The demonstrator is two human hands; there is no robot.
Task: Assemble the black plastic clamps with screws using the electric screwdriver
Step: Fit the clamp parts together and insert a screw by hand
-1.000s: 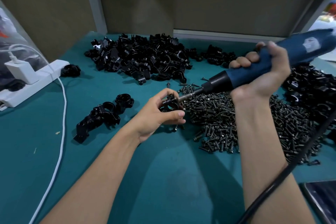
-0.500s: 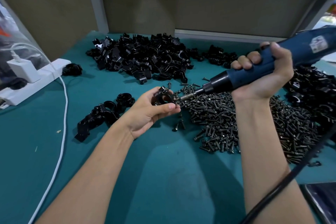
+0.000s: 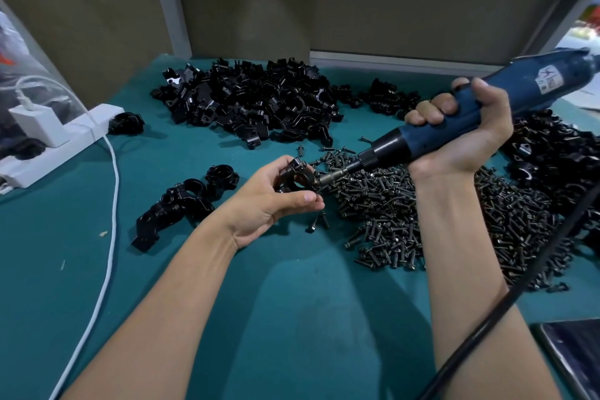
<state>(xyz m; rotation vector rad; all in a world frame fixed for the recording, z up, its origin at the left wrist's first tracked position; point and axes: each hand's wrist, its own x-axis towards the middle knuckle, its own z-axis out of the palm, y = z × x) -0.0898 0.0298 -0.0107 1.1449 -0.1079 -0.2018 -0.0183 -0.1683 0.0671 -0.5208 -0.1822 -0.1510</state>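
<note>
A single black plastic clamp sits pinched in the left hand, lifted just above the counter, thumb below and fingers curled over the top, so that its round bore faces the camera and its screw side is turned toward the tool. That hold probably keeps the two halves pressed together while leaving the screw hole free. The right hand is wrapped in a full fist round the blue body of the one electric screwdriver, which slants down and to the left; its bit tip meets the clamp's right side, seemingly seated on a screw there, though the screw head itself is too small to make out. The slant looks chosen to line the bit up with the hole. Right beneath the tool spreads the heap of loose screws, far too many to count, close enough for quick picking. To the left lies a short row of roughly five finished-looking clamps, apart from the unassembled clamp parts heaped at the back. A further heap lies at the right edge. A white power strip rests at the far left.
</note>
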